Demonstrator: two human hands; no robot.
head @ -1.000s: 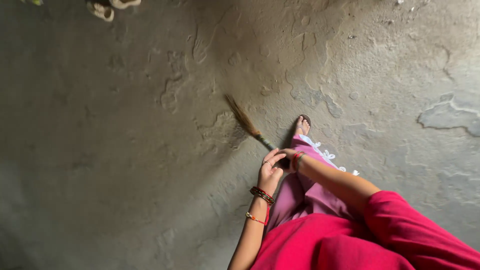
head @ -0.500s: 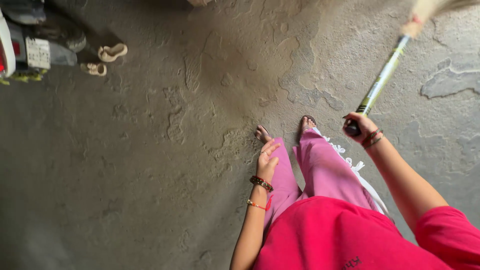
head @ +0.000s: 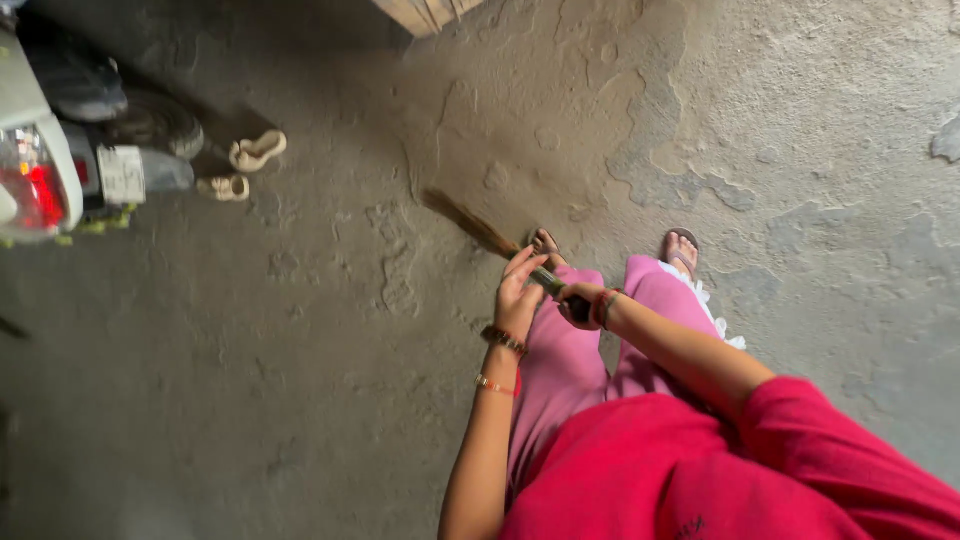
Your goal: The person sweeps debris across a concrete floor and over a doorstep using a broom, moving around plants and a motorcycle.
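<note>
I look down at my red top and pink trousers on a rough concrete floor. My right hand (head: 583,300) grips the handle end of a grass broom (head: 470,226), whose brown bristles rest on the floor ahead and to the left of my feet. My left hand (head: 519,290) is raised beside the handle with its fingers spread, touching or nearly touching the broom's shaft just ahead of my right hand. Both wrists carry bangles and a thread band. My sandalled feet (head: 681,250) show beyond the hands.
The rear of a parked scooter (head: 55,165) with a red tail light stands at the left edge. A pair of pale sandals (head: 245,165) lies beside it. A wooden board's corner (head: 425,12) shows at the top.
My right hand swung the broom from raised at the upper right down to the floor at my front left. My left hand rose to meet the handle. The view shifted right.
</note>
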